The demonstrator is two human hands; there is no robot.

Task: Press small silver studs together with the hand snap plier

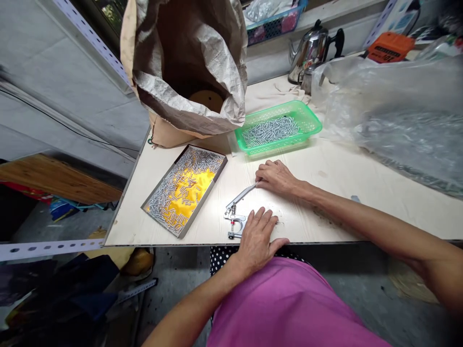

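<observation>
On the table near its front edge lies a pair of silver hand pliers (238, 197) with a spring, a C-shaped jaw and a small red ring, its handles spread apart. My right hand (277, 178) is curled round the end of the upper handle. Over the lower part of the pliers rests my left hand (257, 241), palm down with fingers stretched and thumb apart; it hides the lower handle. To the left is a shallow tray (206, 198) with a yellow bottom, covered by many small metal pins (159, 207). Nothing can be made out in the jaw.
A green plastic basket (280, 144) of similar small metal pieces stands behind my right hand. A large open woven sack (144, 96) rises at the back left. Clear plastic bags (405, 101) fill the right side, with a metal kettle (311, 50) and an orange box (390, 47) behind.
</observation>
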